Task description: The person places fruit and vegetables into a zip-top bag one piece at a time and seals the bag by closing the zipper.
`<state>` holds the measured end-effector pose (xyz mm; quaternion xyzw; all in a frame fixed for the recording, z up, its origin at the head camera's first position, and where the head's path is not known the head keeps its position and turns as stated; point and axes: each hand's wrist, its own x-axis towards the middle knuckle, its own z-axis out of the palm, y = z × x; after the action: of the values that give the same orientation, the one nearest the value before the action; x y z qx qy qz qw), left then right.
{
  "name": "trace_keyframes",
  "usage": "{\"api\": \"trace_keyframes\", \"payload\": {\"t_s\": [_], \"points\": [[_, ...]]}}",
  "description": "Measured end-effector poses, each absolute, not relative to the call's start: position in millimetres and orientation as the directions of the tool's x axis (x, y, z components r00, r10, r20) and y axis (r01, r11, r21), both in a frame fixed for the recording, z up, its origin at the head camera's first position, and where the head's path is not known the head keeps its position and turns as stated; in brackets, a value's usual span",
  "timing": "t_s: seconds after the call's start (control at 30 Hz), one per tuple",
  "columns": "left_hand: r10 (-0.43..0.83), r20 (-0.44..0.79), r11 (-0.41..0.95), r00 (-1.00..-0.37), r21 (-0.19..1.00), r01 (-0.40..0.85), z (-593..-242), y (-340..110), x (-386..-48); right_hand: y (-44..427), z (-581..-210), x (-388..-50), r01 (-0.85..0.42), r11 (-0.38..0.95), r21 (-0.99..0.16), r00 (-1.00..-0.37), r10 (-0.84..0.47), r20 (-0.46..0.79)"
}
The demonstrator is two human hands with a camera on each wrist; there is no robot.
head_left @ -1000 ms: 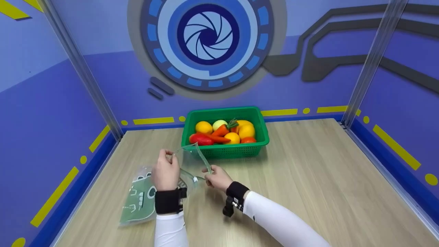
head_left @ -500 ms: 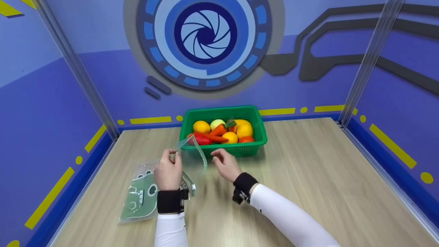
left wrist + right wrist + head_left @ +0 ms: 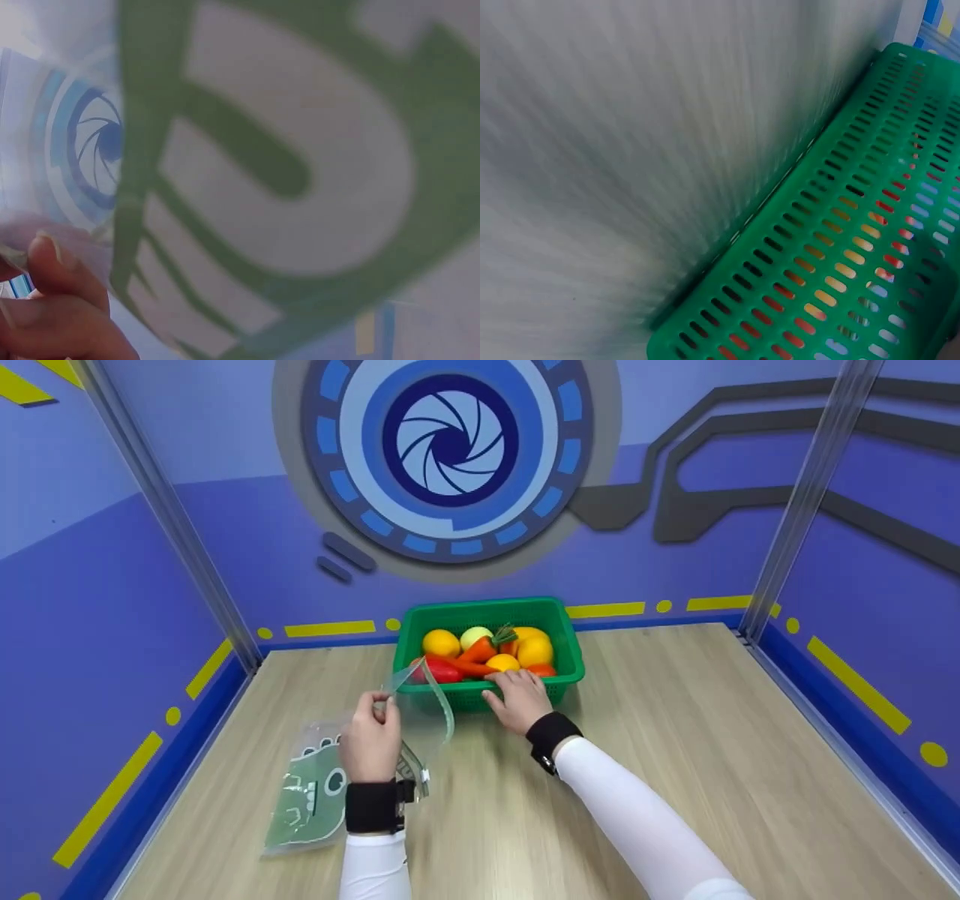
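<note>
My left hand (image 3: 371,742) pinches the upper edge of a clear zipper bag (image 3: 311,795) with a green cartoon print. The bag's mouth gapes toward the basket, and a white slider (image 3: 425,775) hangs on its zipper strip. In the left wrist view the printed bag (image 3: 360,217) fills most of the frame, beside the pinching fingers (image 3: 67,296). My right hand (image 3: 521,701) reaches over the front rim of a green basket (image 3: 566,679), its fingers at an orange round fruit (image 3: 503,662). The basket wall hides those fingers in the right wrist view.
The basket also holds a red pepper (image 3: 444,669), carrots (image 3: 480,648), an orange (image 3: 441,643), a pale round item (image 3: 475,637), a yellow mango-like fruit (image 3: 535,649) and a tomato-like fruit (image 3: 543,669). Blue panels (image 3: 225,525) enclose the wooden table (image 3: 675,750).
My right hand has let go of the bag's zipper edge and moved forward to the basket's front rim. The left hand still holds the bag in about the same place.
</note>
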<state>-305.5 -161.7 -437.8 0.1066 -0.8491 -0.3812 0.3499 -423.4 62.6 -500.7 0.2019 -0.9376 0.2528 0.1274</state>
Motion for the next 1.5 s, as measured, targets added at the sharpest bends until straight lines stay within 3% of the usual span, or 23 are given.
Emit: {"api": "trace_keyframes", "payload": {"t_s": [0.47,1.03,1.5], "points": [[-0.453,0.499,0.656,-0.738,0.748,0.103,-436.9,-167.8,-303.9,74.8,-503.7,-399.2,-0.406,0.813,-0.418,-0.892,-0.252,0.375],[-0.441,0.517,0.659,-0.733,0.742,0.127,-435.2,-165.6,-302.8,120.2,-507.3,-317.2,-0.429,0.823,-0.372,-0.856,-0.240,0.458],[-0.416,0.507,0.656,-0.755,0.743,0.137,-435.5,-161.7,-302.7,142.5,-502.0,-257.5,-0.420,0.834,-0.358,-0.874,-0.266,0.406]]}}
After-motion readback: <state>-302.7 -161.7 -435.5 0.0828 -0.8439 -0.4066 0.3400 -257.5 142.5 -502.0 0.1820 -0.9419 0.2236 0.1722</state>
